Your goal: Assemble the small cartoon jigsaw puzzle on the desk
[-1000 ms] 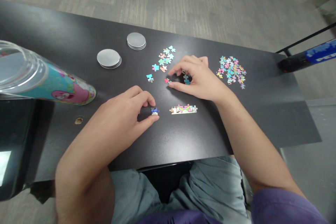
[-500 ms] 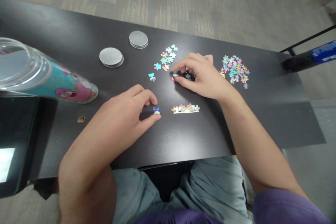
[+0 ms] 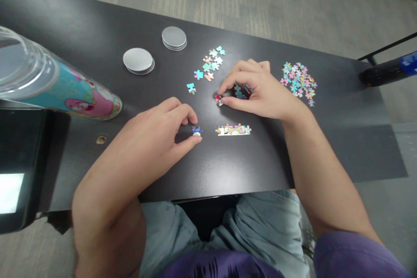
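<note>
My left hand (image 3: 163, 132) rests on the table, thumb and index finger curled around the edges of a small blue-and-white puzzle piece (image 3: 196, 131). A red-and-white puzzle piece (image 3: 218, 99) is pinched, tilted, between the thumb and index finger of my right hand (image 3: 256, 89). Several bluish puzzle pieces (image 3: 239, 91) lie under the right palm, partly hidden. Between and below the hands lies a joined strip of puzzle pieces (image 3: 233, 130) with a straight lower edge. Loose light-blue and orange pieces (image 3: 213, 61) are scattered above, with a single blue piece (image 3: 191, 88) nearer my left hand.
A heap of colourful puzzle pieces (image 3: 299, 81) lies at right. Two stacks of round silver discs (image 3: 138, 59) (image 3: 174, 37) sit at back left. A clear-topped printed canister (image 3: 81, 91) stands left, near a black-framed screen (image 3: 22, 156). A dark bottle-like object (image 3: 387, 71) is at far right.
The view has shifted slightly. My right hand has turned the red-and-white piece, which now shows tilted at the fingertips. My left hand and the joined strip stay in place.
</note>
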Tool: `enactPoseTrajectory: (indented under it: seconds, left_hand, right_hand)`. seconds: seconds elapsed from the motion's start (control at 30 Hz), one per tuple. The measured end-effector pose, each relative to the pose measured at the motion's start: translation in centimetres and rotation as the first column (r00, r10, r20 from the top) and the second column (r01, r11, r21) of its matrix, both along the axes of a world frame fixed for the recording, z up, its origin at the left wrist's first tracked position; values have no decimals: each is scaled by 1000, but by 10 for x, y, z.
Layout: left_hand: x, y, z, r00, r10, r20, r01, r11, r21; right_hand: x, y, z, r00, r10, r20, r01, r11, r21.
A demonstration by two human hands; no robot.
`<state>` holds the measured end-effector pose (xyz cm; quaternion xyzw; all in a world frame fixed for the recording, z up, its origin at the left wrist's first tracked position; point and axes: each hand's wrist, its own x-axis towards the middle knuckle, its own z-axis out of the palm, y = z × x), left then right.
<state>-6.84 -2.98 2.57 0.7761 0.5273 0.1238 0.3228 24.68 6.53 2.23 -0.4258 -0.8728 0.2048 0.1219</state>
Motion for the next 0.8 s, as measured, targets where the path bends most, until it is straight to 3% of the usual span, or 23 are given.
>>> enactPoseTrajectory:
  seconds: [0.27,0.6,0.8]
  left_hand:
    - [-1,0,-1,998,-41,-45,44,997,57]
    - [3,-3,-2,997,-8,-71,19,989,145]
    - [5,-1,12,984,2,-178,14,996,89]
  right_hand:
    - [1,-1,4,997,78,-1,-77,994,-74]
    - [-29,-25,2,969,218,-117,-227,971,-76]
    - [-36,-33,-1,981,172,-91,-178,982,-67]
